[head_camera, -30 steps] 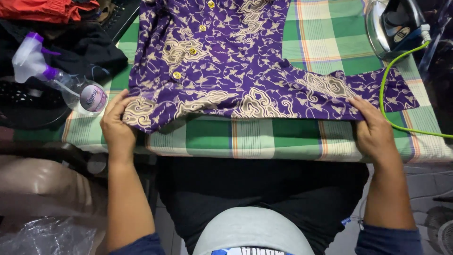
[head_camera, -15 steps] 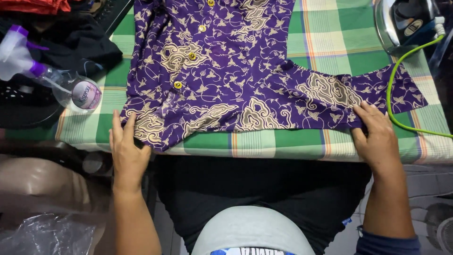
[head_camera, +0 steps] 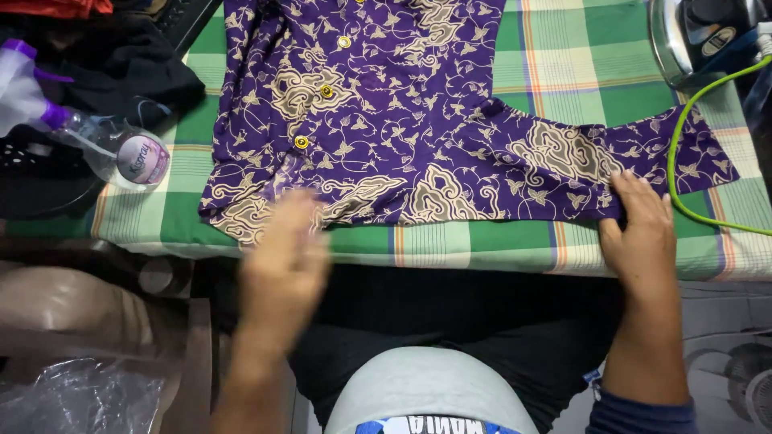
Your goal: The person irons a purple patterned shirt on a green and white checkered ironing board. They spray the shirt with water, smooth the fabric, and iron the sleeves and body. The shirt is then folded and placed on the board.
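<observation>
Purple patterned shirt (head_camera: 386, 120) spread flat on the green checked worktop (head_camera: 482, 241), buttons up, its hem running along the near edge. Right hand (head_camera: 643, 233) at four o'clock, fingers together and pressed flat on the sleeve end, pinning it rather than pinching it. Left hand (head_camera: 285, 257) at seven o'clock is a blur over the hem's left part; whether its grip is apart or together, I cannot tell. This looks like the smoothing-out step, laying the cloth flat before pressing. Next move, by my reckoning, calls for a flat palm along the hem while the right holds the sleeve taut. Iron (head_camera: 708, 40) stands at one o'clock, well apart from both hands, its green cord (head_camera: 675, 161) crossing just beside the sleeve. Spray bottle (head_camera: 88, 137) lies at ten o'clock.
</observation>
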